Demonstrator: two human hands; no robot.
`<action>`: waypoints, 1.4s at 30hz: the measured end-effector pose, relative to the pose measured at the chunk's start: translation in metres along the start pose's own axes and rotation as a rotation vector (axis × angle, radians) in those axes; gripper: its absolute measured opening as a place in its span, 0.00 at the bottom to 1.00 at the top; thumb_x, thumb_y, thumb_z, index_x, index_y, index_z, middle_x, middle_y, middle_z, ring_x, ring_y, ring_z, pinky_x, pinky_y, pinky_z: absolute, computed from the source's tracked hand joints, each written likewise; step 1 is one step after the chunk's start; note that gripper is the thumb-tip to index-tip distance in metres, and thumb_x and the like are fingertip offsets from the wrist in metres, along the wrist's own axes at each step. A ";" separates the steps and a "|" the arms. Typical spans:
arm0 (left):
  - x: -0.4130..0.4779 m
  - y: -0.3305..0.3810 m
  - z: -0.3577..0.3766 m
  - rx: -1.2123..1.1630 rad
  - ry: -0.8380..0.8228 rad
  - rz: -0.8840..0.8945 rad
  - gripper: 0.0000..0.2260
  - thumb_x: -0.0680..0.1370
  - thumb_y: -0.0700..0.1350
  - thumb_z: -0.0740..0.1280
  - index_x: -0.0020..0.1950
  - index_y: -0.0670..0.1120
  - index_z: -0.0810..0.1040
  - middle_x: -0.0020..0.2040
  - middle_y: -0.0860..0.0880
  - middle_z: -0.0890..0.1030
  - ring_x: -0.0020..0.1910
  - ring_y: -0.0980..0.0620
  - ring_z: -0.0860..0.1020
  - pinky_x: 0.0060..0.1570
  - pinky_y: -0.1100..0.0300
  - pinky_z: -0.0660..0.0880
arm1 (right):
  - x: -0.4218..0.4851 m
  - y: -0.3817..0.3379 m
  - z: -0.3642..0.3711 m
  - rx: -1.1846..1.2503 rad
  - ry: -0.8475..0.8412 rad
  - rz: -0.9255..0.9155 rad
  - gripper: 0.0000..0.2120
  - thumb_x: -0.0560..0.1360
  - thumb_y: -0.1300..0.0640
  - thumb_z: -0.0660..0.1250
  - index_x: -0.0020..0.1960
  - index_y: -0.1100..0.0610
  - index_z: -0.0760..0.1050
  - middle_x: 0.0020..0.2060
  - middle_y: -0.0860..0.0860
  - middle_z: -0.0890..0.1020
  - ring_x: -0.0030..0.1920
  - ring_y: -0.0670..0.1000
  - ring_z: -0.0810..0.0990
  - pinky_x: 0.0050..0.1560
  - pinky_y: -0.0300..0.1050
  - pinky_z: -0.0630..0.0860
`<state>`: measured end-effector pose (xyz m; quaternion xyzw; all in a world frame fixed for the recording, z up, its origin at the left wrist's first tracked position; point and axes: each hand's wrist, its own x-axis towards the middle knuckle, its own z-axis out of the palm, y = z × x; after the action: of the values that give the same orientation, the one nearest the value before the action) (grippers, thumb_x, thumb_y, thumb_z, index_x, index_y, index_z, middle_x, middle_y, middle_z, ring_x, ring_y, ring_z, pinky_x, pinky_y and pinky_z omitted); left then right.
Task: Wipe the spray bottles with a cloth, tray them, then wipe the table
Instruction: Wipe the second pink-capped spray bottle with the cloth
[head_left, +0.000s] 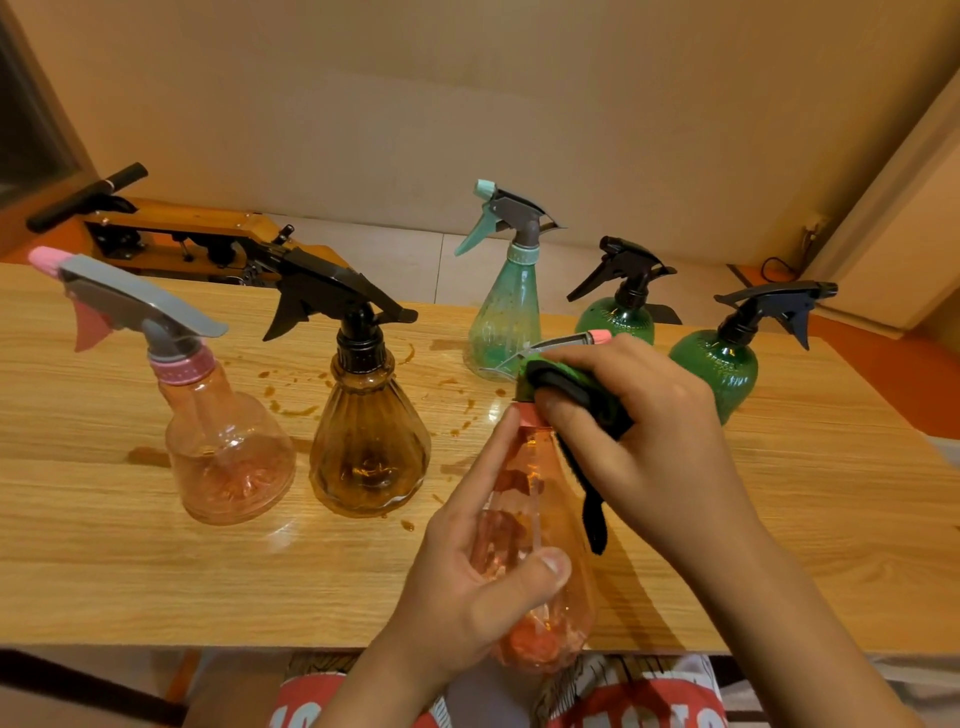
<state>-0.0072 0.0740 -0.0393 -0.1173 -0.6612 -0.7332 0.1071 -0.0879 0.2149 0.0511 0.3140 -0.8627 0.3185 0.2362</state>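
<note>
My left hand (483, 561) grips the body of a pink spray bottle (535, 519), held tilted over the table's near edge. My right hand (639, 431) holds a green and black cloth (576, 395) pressed around that bottle's neck and trigger head; a strip of the cloth hangs down beside the bottle. On the wooden table (156, 571) stand another pink bottle (228, 441), an amber bottle (369, 441), a pale green bottle (506, 317) and two dark green bottles (621, 312) (719, 364).
Brown drips and smears (291, 400) mark the table between the amber and pale green bottles. A wooden device with a black handle (171, 228) lies behind the table at the left. No tray shows in view.
</note>
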 end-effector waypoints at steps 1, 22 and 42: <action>0.000 0.000 0.001 -0.005 -0.012 0.004 0.38 0.74 0.48 0.73 0.81 0.61 0.61 0.73 0.63 0.74 0.69 0.55 0.77 0.67 0.49 0.76 | 0.002 0.000 0.000 -0.014 0.030 0.011 0.12 0.77 0.53 0.69 0.59 0.53 0.82 0.48 0.47 0.81 0.50 0.48 0.79 0.49 0.46 0.75; 0.000 -0.001 -0.002 0.007 -0.002 0.017 0.36 0.73 0.48 0.72 0.78 0.66 0.64 0.79 0.52 0.69 0.76 0.44 0.71 0.71 0.38 0.71 | -0.012 0.002 0.011 0.175 0.145 0.091 0.14 0.76 0.57 0.70 0.61 0.53 0.81 0.51 0.46 0.82 0.55 0.41 0.79 0.54 0.32 0.72; 0.002 0.003 -0.001 -0.036 0.078 0.097 0.36 0.70 0.45 0.72 0.76 0.65 0.68 0.73 0.58 0.76 0.69 0.55 0.78 0.61 0.61 0.78 | -0.009 0.014 -0.004 0.189 0.015 -0.032 0.15 0.78 0.56 0.70 0.63 0.57 0.81 0.51 0.49 0.82 0.54 0.45 0.79 0.52 0.37 0.74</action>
<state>-0.0083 0.0726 -0.0362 -0.1224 -0.6366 -0.7431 0.1658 -0.0908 0.2296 0.0428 0.3462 -0.8219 0.3969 0.2168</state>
